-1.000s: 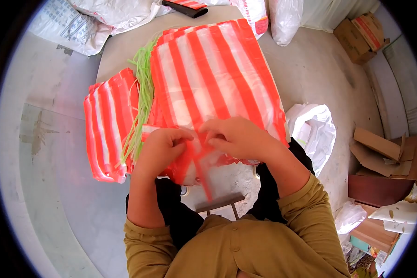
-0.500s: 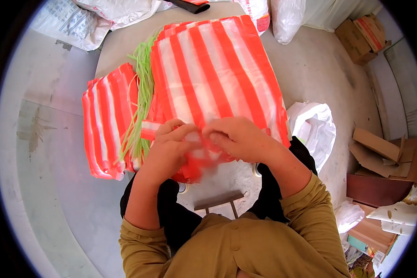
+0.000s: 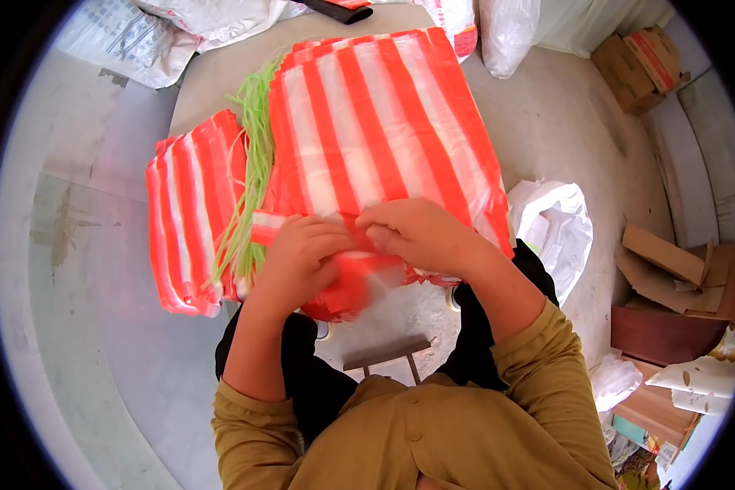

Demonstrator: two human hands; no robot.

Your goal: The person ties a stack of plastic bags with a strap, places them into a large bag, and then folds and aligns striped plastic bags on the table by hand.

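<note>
A large stack of red-and-white striped plastic bags [image 3: 376, 122] lies on the table. At its near edge my left hand [image 3: 306, 257] has its fingers curled over a bunched red-and-clear plastic piece [image 3: 355, 282], which is blurred. My right hand [image 3: 420, 237] pinches the same plastic from the other side, thumb and fingers together. Left of the stack lies a bundle of green strips [image 3: 257, 155], and beyond it a smaller pile of striped bags [image 3: 192, 212]. A short folded striped end [image 3: 265, 224] sticks out beside my left hand.
White sacks [image 3: 212, 20] and a black-ended roll [image 3: 347, 11] sit at the table's far edge. To the right an open white bag [image 3: 551, 237] stands on the floor. Cardboard boxes [image 3: 637, 69] are at the far right, with an open carton [image 3: 678, 278] nearer.
The loose plastic that hung below my hands is now gathered up between them. My left hand has turned, with its fingers folded over the plastic. The view has shifted slightly.
</note>
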